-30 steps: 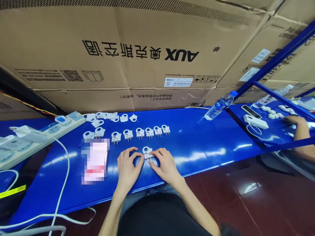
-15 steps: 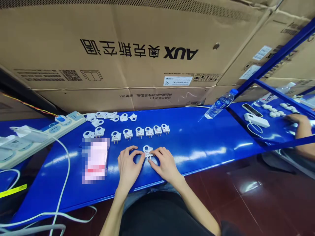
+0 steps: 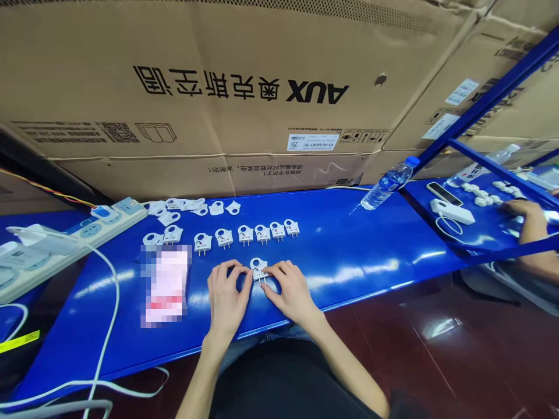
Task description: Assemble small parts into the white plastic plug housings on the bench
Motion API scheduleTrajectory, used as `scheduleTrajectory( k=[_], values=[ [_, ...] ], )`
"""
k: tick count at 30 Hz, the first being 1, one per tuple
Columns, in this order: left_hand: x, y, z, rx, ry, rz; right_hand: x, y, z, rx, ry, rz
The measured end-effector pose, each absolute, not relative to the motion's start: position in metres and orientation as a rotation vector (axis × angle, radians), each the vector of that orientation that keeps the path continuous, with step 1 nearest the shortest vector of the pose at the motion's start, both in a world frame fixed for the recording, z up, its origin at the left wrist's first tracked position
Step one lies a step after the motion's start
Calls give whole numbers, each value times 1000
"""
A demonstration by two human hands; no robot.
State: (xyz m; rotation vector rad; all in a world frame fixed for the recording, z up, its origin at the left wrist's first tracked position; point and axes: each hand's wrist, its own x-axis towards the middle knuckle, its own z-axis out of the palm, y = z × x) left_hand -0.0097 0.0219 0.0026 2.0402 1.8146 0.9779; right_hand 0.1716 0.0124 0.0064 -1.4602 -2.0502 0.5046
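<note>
A white two-pin plug [image 3: 258, 271] with a ring-shaped pull handle lies in front of me, its metal pins pointing toward my body. My left hand [image 3: 227, 294] has its thumb and curled index finger at the plug's left edge. From the other side, my right hand [image 3: 292, 292] grips it between thumb and forefinger. Beyond my hands, several similar plugs [image 3: 224, 237] form a row with their pins toward me. Further back on the left is a heap of white ring-handled pieces [image 3: 187, 205].
A pixelated pink-white packet [image 3: 166, 285] lies left of my hands. The power strip [image 3: 87, 233] and a white cable [image 3: 114, 302] occupy the left side. A water bottle [image 3: 388, 183] stands at the back right. Past the blue frame [image 3: 489, 160], another person's hand [image 3: 526, 210] is near small white pieces.
The whole view has shifted slightly, so things appear a little further left. Both hands stay at the plug with nearly the same grip.
</note>
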Motion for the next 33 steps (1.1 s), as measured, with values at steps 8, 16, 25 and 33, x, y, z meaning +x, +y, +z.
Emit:
scheduleTrajectory(
  k=[8,16,25,33],
  values=[
    [-5,20,8,2124,1729,1072,170,13,5,-1449,-2036,470],
    [-7,22,3,2125,1685,1089,165,10,5,-1514,-2019,376],
    [-9,24,-2,2052,1640,1076,163,10,4,-1560,-2009,351],
    [-5,22,2,1969,1686,1095,161,10,3,-1588,-1918,377]
  ],
)
